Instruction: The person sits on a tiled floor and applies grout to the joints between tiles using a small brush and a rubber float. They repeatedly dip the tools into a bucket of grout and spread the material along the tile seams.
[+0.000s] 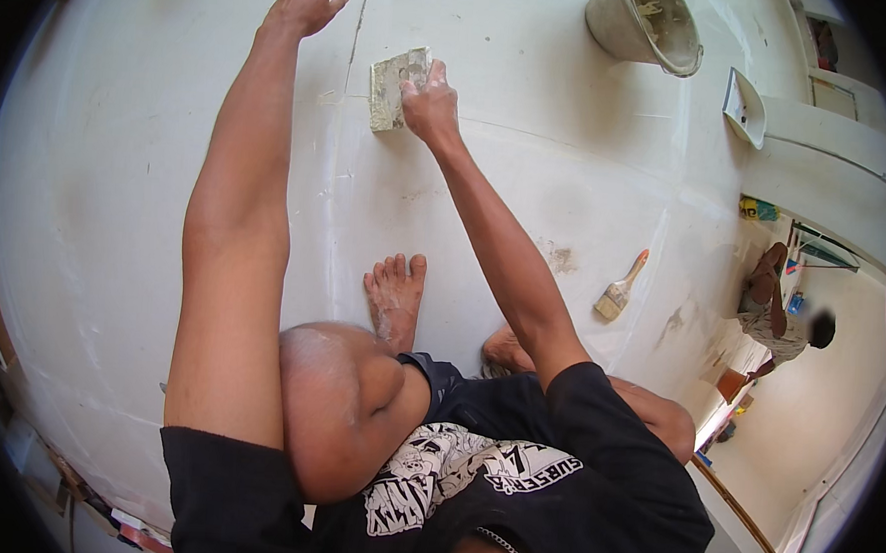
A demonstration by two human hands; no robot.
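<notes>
My right hand (432, 106) grips a wide putty knife (385, 95) whose blade is crusted with pale filler. The blade lies against the white surface (508, 190), just right of a thin dark crack (360, 27). My left arm stretches far forward, and my left hand (309, 9) is closed, its fingers curled in, near the left side of that crack. Nothing shows sticking out of that hand. White residue marks my right fingers and my left thumb tip.
A grey bucket (616, 25) with filler inside stands at the far right. Beyond it is a white dustpan-like tray (744, 107). A paintbrush (620, 288) with an orange handle lies to the right. My bare foot (394, 294) is below the knife. Another person (774, 314) is at the right.
</notes>
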